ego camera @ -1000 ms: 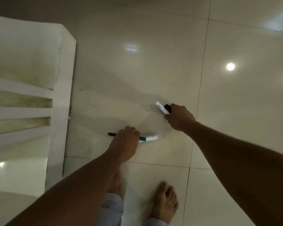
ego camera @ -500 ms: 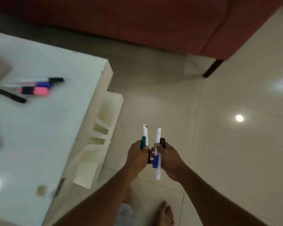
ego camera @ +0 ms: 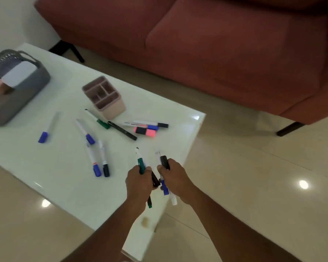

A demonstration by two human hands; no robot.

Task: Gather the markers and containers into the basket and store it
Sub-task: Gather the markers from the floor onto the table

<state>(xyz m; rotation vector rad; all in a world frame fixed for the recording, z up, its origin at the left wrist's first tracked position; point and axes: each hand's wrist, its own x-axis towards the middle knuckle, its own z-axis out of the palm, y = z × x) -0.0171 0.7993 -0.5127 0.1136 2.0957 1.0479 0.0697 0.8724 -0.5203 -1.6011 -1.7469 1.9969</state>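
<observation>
Both grasping: left hand (ego camera: pixel 138 183) green marker (ego camera: pixel 141 163), right hand (ego camera: pixel 175 178) blue marker (ego camera: pixel 165 188); pink organizer (ego camera: pixel 111 109), grey basket (ego camera: pixel 17 99) on table (ego camera: pixel 64 186).

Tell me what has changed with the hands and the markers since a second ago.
Both hands were down at the floor, picking markers up beside the table. Now the left hand, gripping the green marker, and the right hand, gripping the blue-capped marker, are raised over the table's near corner. Unchanged: both grips since half a second ago, and the pink highlighter lying on the table.
</observation>
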